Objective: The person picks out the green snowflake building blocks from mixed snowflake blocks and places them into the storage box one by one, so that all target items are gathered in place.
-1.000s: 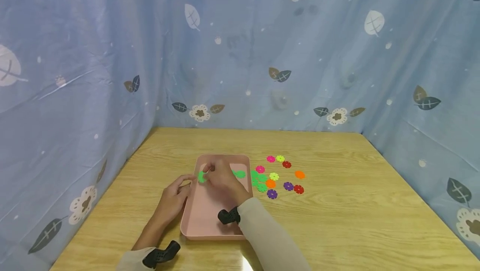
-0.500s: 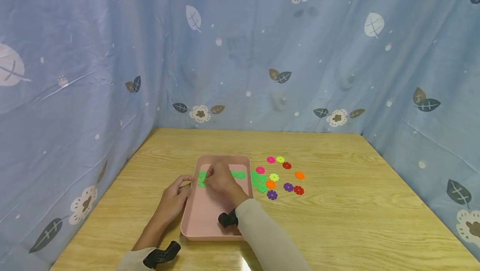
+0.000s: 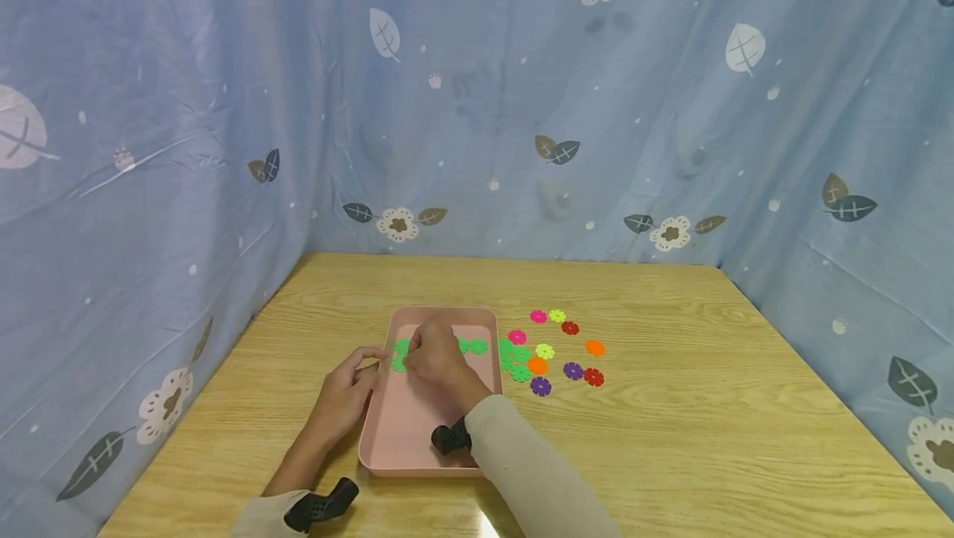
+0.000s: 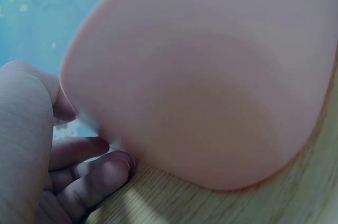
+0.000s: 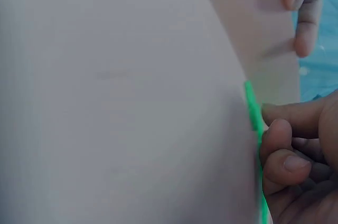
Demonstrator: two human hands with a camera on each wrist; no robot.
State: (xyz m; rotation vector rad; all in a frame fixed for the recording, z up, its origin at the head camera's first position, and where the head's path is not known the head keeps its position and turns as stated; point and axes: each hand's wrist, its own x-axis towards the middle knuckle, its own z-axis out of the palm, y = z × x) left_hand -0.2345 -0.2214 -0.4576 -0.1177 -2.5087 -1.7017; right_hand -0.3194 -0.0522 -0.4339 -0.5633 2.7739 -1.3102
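In the head view, my left hand (image 3: 344, 396) is at the left wall of a pink tray (image 3: 421, 451) and holds its rim. The left wrist view shows one finger over the rim and other fingers (image 4: 108, 179) curled against the outside wall. My right hand (image 3: 441, 356) is inside the tray, its fingers bent, pinching the edge of a green flower-shaped disc (image 3: 398, 364). Another green disc (image 3: 401, 346) lies just behind it. More green discs (image 3: 479, 347) show to the right of the hand, which hides part of that row. Green edges (image 5: 254, 109) lie at the right fingertips in the right wrist view.
Right of the tray, several green discs (image 3: 521, 373) lie close together on the wooden table (image 3: 671, 439). Pink, yellow (image 3: 545, 351), orange (image 3: 595, 348), purple (image 3: 573, 370) and red discs (image 3: 594, 377) are spread beyond them. A patterned blue curtain (image 3: 492, 108) surrounds the table.
The right hand has come slightly nearer with a green disc, which now lies in front of another one at the tray's left side. The left hand has stayed put.
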